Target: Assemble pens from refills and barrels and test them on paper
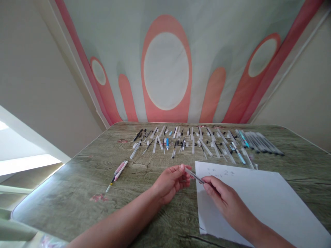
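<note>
A slim pen with a clear barrel and a dark end is stretched between my hands, above the left edge of a white paper sheet. My left hand pinches its pale far end between thumb and fingertips. Around the dark end, the fingers of my right hand are closed. Small faint marks show near the top of the paper. Part of the pen is hidden by my fingers.
Rows of pen parts, with clear barrels, refills and caps, lie across the back of the wood-grain table. Several clear pens lie side by side at the right. Pink-and-white pen pieces rest at the left.
</note>
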A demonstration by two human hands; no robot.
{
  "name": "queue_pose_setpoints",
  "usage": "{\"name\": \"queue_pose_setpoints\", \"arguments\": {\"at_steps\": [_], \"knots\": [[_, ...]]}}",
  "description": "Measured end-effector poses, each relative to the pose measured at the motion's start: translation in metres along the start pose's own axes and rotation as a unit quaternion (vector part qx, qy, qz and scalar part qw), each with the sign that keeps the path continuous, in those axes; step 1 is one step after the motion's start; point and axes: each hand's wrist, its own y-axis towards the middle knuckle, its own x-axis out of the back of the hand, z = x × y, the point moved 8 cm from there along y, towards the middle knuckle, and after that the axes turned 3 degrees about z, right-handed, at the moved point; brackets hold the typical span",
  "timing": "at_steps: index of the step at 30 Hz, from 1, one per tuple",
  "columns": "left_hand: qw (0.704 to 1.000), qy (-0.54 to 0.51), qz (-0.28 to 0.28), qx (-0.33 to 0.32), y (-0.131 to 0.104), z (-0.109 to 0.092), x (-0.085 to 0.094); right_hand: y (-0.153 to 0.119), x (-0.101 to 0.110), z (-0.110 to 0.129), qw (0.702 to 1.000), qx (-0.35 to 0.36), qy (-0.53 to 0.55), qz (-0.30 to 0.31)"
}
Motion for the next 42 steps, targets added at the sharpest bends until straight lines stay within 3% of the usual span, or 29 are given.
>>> {"name": "queue_pose_setpoints", "arguments": {"at_steps": [5,10,13,18,21,25,35,42], "knots": [[0.999,-0.044,0.007,-0.007,0.014,0.003,-0.026,0.0,-0.016,-0.014,0.98,-0.088,0.175,0.041],[0.993,-0.098,-0.012,-0.066,0.044,0.008,-0.062,0.002,-0.019,-0.021,0.95,-0.078,0.302,-0.015],[0.986,-0.131,-0.025,-0.098,0.057,-0.004,-0.074,0.003,-0.013,-0.02,0.959,-0.061,0.274,-0.033],[0.98,-0.127,0.082,-0.13,0.052,-0.035,-0.094,0.004,-0.002,-0.014,0.991,-0.049,0.123,0.005],[0.985,-0.089,0.111,-0.102,0.042,-0.028,-0.097,0.006,0.006,-0.015,0.999,-0.027,0.012,-0.021],[0.992,0.002,0.096,-0.077,0.038,-0.007,-0.094,0.01,0.008,-0.02,0.998,0.002,-0.048,-0.042],[0.972,0.167,0.074,-0.146,0.036,-0.007,-0.101,0.009,0.003,-0.034,0.998,-0.023,-0.054,-0.025],[0.976,0.157,0.054,-0.143,0.041,-0.005,-0.099,0.01,0.002,-0.039,0.998,-0.021,-0.054,-0.02]]}}
